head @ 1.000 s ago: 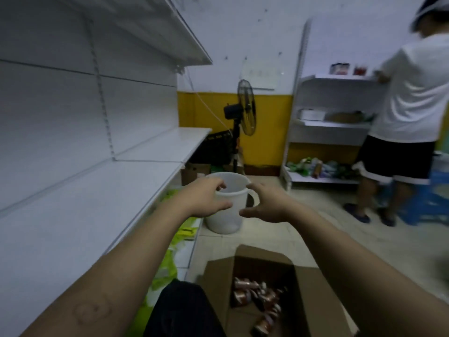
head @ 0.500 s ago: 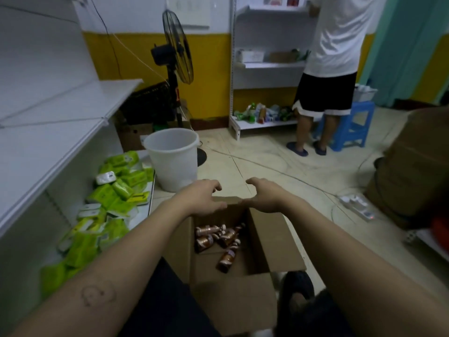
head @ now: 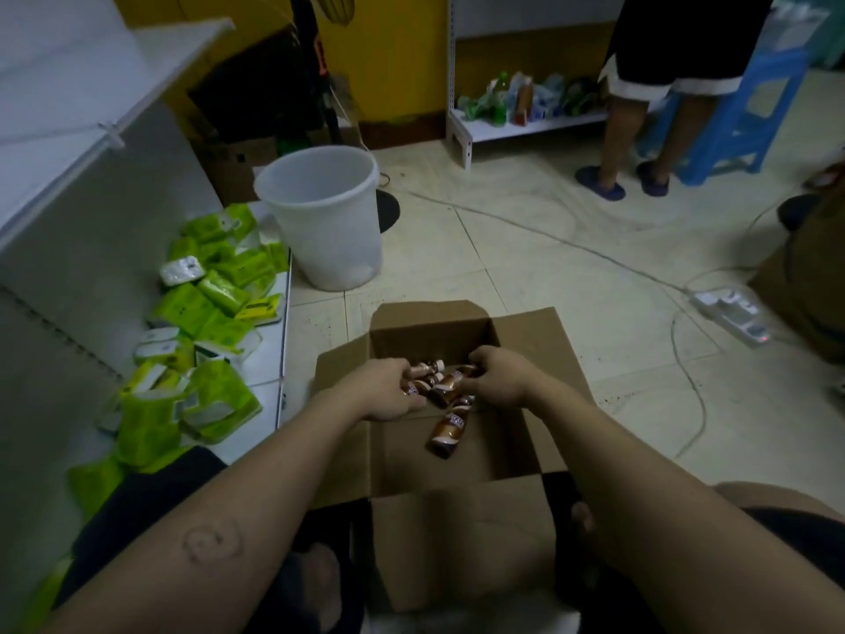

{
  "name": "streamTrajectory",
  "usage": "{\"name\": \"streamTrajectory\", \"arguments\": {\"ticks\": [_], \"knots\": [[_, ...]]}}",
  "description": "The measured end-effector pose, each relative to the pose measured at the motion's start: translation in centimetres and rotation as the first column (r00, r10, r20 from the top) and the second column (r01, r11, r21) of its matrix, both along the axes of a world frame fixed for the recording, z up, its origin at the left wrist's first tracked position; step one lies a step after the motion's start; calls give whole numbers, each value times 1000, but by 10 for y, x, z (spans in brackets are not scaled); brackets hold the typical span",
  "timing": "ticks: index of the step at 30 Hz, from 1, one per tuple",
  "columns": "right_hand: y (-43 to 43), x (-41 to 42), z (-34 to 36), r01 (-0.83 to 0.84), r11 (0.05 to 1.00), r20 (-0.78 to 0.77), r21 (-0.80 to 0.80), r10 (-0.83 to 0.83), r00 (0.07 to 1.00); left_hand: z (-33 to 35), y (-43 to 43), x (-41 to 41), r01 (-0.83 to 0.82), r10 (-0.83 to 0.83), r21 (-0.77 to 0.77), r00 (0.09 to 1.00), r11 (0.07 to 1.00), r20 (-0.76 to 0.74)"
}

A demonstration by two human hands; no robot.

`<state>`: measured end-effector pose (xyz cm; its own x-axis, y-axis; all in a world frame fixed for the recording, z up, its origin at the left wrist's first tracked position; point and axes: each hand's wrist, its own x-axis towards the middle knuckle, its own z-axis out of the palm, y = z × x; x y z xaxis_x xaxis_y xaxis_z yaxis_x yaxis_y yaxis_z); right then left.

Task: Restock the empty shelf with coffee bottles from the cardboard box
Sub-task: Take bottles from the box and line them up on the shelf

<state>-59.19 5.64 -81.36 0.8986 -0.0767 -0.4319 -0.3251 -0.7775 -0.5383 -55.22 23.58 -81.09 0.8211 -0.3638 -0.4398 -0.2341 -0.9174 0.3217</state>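
Note:
An open cardboard box [head: 526, 340] sits on the floor between my knees. Several small brown coffee bottles [head: 448, 430] with white caps lie on their sides in it. Both my hands are down inside the box. My left hand [head: 388, 391] curls its fingers round a bottle at the left of the pile. My right hand [head: 498, 375] grips the neck end of another bottle in the middle. The white shelf [head: 68, 130] stands at my left, its boards bare.
A white plastic bucket [head: 324, 217] stands just beyond the box. Green packets [head: 210, 295] litter the lowest shelf board at left. A power strip [head: 731, 311] and cables lie on the floor at right. A person [head: 640, 107] stands by a far shelf beside a blue stool [head: 736, 107].
My view tipped down from the shelf to the box. Both hands dropped from above the box rim into it and closed on bottles.

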Motion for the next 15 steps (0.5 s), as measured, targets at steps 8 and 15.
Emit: {"name": "streamTrajectory", "arguments": {"ticks": [8, 15], "knots": [[3, 54, -122, 98, 995, -340, 35, -80, 937, -126, -7, 79, -77, 87, 51, 966, 996, -243], [5, 88, -214, 245, 970, -476, -4, -217, 852, -228, -15, 143, -105, 102, 3, 956, 994, -276]]}}
